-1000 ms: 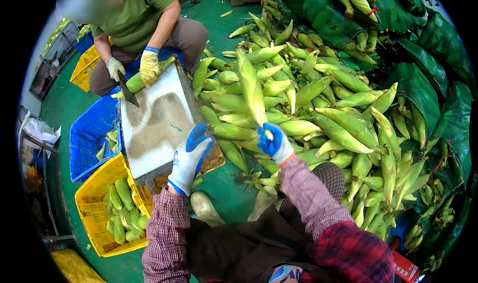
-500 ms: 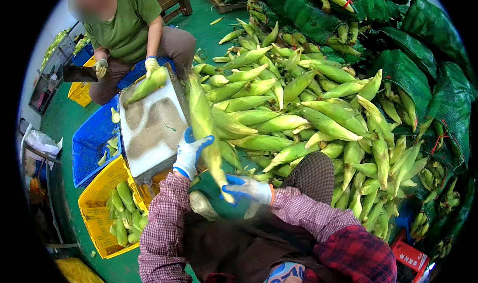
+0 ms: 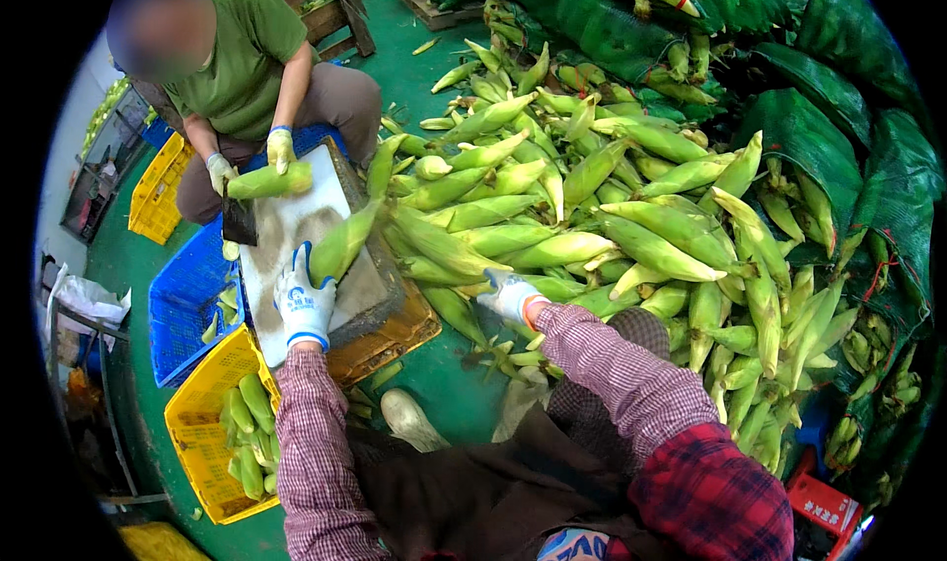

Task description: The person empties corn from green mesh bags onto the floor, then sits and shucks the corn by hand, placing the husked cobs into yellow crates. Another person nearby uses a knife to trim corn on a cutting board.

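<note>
My left hand (image 3: 304, 299), in a white and blue work glove, is closed round the lower end of a green-husked ear of corn (image 3: 345, 242). That ear leans over the right part of a white cutting board (image 3: 355, 304), its leafy tip pointing up and away. My right hand (image 3: 510, 297), gloved alike, is at the near left edge of the corn pile (image 3: 562, 245), beside a husked ear's tip. Its fingers look apart and hold nothing I can see. Across the board a co-worker's gloved hands hold another ear (image 3: 269, 181) and a broad dark cleaver (image 3: 239, 221).
Left of the board stand a blue crate (image 3: 182, 314) with husk scraps and a yellow crate (image 3: 202, 452) with trimmed ears. Green mesh sacks (image 3: 809, 147) of corn are stacked at the right. A red box (image 3: 824, 502) lies at lower right. My shoes are below the board.
My left hand has carried the ear left onto the board. My right hand has let go of its lower tip and moved right and up to the pile. The co-worker's cleaver has come to the ear's end.
</note>
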Available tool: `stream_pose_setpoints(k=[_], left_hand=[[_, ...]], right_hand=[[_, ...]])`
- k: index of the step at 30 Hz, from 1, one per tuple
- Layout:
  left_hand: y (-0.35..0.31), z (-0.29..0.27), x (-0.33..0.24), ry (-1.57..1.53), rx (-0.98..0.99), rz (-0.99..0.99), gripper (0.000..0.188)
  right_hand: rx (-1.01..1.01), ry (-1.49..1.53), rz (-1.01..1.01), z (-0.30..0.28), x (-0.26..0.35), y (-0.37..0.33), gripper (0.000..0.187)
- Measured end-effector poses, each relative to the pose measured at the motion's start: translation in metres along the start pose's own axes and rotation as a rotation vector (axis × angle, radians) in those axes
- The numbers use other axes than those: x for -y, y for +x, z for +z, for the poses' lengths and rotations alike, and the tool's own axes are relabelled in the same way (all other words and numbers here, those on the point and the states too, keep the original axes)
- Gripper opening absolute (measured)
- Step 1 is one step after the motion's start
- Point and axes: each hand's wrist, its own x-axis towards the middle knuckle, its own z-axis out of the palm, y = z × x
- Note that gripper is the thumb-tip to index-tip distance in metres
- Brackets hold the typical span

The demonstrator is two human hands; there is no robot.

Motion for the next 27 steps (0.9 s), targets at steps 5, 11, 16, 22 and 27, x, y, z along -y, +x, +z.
stream_pose_setpoints(k=[5,11,16,22,27], left_hand=[[-0.006,-0.012,-0.02,-0.193,-0.114,0.164,0.066],[-0.011,-0.033,-0.042,-0.343,-0.123,0.231,0.055],[-0.014,-0.031,-0.047,-0.479,-0.004,0.131,0.055],[-0.024,-0.011,-0.057,-0.7,0.383,-0.172,0.06],[-0.036,0.008,-0.056,-0.866,0.589,-0.074,0.057]], right_hand=[[-0.088,-0.204,0.145,0.007,0.005,0.05,0.086],[-0.101,-0.418,0.218,0.037,0.015,0.077,0.081],[-0.036,-0.017,0.066,0.043,0.021,0.063,0.081],[0.391,1.777,0.042,0.046,0.033,-0.01,0.033],[0.719,2.061,-0.187,0.048,0.052,-0.074,0.08]])
